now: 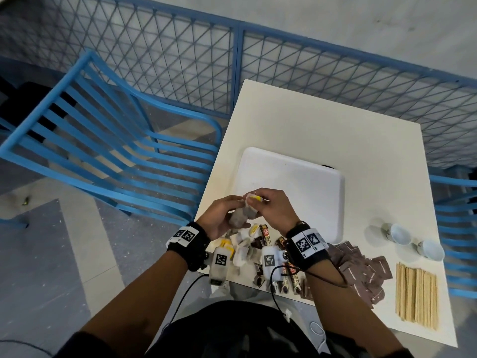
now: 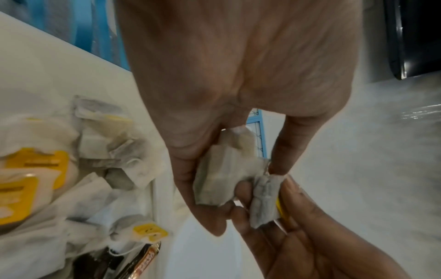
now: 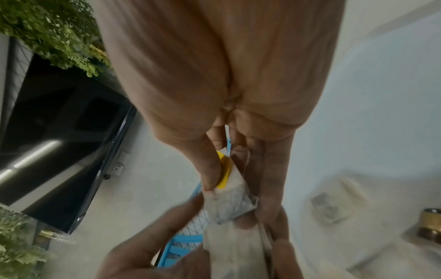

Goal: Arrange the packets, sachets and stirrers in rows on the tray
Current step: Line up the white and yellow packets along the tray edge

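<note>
Your left hand (image 1: pixel 219 218) and right hand (image 1: pixel 273 206) both pinch tea sachets (image 1: pixel 244 215) over the tray (image 1: pixel 309 182) near edge. Light, soft, tangle-prone; take them by the yellow tag (image 1: pixel 255 199).

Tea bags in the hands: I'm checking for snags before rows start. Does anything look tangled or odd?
Yes. The left hand and right hand each hold a tea bag above the tray. The bags seem joined, perhaps by tangled strings; the blur hides how. The tray holds nothing yet.
</note>
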Tool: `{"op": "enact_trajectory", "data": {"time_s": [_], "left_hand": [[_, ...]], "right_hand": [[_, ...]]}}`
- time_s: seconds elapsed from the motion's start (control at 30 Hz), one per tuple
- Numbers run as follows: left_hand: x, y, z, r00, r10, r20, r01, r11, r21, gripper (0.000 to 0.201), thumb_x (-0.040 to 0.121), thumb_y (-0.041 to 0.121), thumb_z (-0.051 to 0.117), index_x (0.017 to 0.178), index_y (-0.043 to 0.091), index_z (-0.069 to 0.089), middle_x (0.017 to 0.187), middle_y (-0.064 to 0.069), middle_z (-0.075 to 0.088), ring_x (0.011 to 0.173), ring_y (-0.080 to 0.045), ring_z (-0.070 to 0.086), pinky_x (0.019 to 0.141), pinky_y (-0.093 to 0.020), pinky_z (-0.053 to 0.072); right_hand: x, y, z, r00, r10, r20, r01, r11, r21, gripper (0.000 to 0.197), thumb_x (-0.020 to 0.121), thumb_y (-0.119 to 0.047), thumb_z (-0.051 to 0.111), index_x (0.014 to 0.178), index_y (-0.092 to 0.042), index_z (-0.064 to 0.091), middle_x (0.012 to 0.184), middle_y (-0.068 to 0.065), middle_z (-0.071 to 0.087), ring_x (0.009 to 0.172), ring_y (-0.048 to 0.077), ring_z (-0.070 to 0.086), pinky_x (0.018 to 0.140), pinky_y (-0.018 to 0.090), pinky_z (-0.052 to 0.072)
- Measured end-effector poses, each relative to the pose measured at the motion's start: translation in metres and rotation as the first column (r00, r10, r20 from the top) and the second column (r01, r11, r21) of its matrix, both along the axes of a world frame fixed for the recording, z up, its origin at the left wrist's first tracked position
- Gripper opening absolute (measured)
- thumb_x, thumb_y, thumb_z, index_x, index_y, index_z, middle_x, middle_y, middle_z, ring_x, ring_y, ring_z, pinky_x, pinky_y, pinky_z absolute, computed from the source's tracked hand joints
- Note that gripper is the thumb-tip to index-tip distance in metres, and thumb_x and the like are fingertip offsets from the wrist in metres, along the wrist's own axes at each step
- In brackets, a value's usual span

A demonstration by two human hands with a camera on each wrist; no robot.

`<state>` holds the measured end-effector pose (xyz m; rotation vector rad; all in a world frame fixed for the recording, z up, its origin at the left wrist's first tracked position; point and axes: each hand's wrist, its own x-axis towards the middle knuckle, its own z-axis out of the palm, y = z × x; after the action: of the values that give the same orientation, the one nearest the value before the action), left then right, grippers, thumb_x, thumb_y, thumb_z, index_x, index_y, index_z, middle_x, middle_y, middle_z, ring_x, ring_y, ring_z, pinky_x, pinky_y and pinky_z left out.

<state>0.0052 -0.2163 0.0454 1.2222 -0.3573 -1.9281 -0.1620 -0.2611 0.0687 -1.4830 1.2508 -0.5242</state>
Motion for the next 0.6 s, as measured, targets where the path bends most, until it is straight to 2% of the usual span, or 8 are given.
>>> {"op": "enact_trajectory", "data": {"time_s": [0.07,0.1,0.2,0.3,0.33,0.4,0.47,0.6], "left_hand": [[0.001,0.005,0.000,0.999,-0.007,-0.053,0.007,1.000,0.000,0.032,0.095,0.027,0.067,0.118,0.005,0.068,0.110,-0.014,0.070,0.104,-0.033,0.068,0.094,-0.050,0.055],[0.002,0.007,0.000,0.998,-0.011,-0.064,0.010,1.000,-0.015,0.033,0.094,0.027,0.069,0.119,0.006,0.068,0.111,-0.013,0.070,0.103,-0.032,0.068,0.093,-0.049,0.055],[0.002,0.012,-0.001,0.999,-0.017,-0.033,0.014,0.997,-0.074,0.030,0.088,0.013,0.074,0.114,0.005,0.063,0.107,-0.019,0.068,0.093,-0.030,0.069,0.077,-0.041,0.060],[0.004,0.017,-0.002,1.000,-0.026,0.007,0.027,0.996,-0.088,0.025,0.086,0.004,0.072,0.108,0.003,0.062,0.095,-0.020,0.071,0.080,-0.026,0.073,0.063,-0.035,0.059],[0.005,0.020,-0.003,0.999,-0.033,0.022,0.034,0.996,-0.088,0.022,0.086,0.002,0.071,0.106,0.002,0.061,0.092,-0.021,0.071,0.077,-0.026,0.073,0.060,-0.033,0.058],[0.005,0.025,-0.005,0.996,-0.064,0.066,0.069,0.994,-0.085,0.016,0.087,0.000,0.071,0.099,0.002,0.061,0.088,-0.023,0.072,0.074,-0.028,0.072,0.057,-0.033,0.057],[0.004,0.032,-0.009,0.984,-0.122,0.129,0.134,0.987,-0.090,0.012,0.090,-0.001,0.069,0.097,0.002,0.059,0.087,-0.025,0.072,0.071,-0.029,0.069,0.056,-0.033,0.054],[0.002,0.043,-0.015,0.964,-0.169,0.207,0.190,0.978,-0.085,0.019,0.089,-0.005,0.068,0.105,0.003,0.062,0.087,-0.029,0.070,0.071,-0.030,0.068,0.055,-0.029,0.047]], "right_hand": [[0.000,0.004,-0.003,0.999,-0.030,-0.021,0.030,1.000,0.004,0.010,0.081,-0.037,0.074,0.085,-0.028,0.077,0.087,-0.001,0.075,0.082,0.026,0.071,0.075,0.053,0.059],[-0.001,0.005,-0.005,0.999,-0.038,-0.026,0.038,0.999,0.009,0.010,0.079,-0.038,0.075,0.082,-0.029,0.076,0.086,-0.001,0.075,0.080,0.027,0.071,0.074,0.051,0.059],[0.000,0.007,-0.011,0.998,-0.036,-0.053,0.036,0.999,-0.004,0.003,0.080,-0.027,0.079,0.081,-0.025,0.077,0.083,-0.004,0.075,0.074,0.016,0.066,0.069,0.034,0.055],[-0.004,0.008,-0.006,0.996,-0.011,-0.088,0.011,1.000,-0.003,0.007,0.089,-0.022,0.073,0.086,-0.017,0.077,0.068,-0.020,0.068,0.063,-0.001,0.057,0.063,0.016,0.044],[-0.006,0.008,-0.006,0.997,-0.005,-0.079,0.007,1.000,0.021,0.011,0.092,-0.022,0.071,0.086,-0.015,0.077,0.066,-0.020,0.067,0.062,0.000,0.058,0.061,0.015,0.043],[-0.012,0.009,-0.007,0.997,-0.002,-0.076,0.007,0.998,0.063,0.016,0.093,-0.025,0.070,0.086,-0.013,0.078,0.067,-0.009,0.069,0.063,0.006,0.062,0.059,0.017,0.043],[-0.018,0.011,-0.007,0.997,-0.001,-0.082,0.009,0.996,0.088,0.014,0.090,-0.026,0.073,0.086,-0.015,0.079,0.071,-0.002,0.071,0.061,0.006,0.062,0.057,0.016,0.042],[-0.024,0.021,-0.004,0.999,0.011,-0.046,-0.004,0.986,0.165,0.011,0.089,-0.021,0.074,0.091,-0.011,0.080,0.075,0.004,0.074,0.053,0.004,0.056,0.053,0.013,0.041]]}}
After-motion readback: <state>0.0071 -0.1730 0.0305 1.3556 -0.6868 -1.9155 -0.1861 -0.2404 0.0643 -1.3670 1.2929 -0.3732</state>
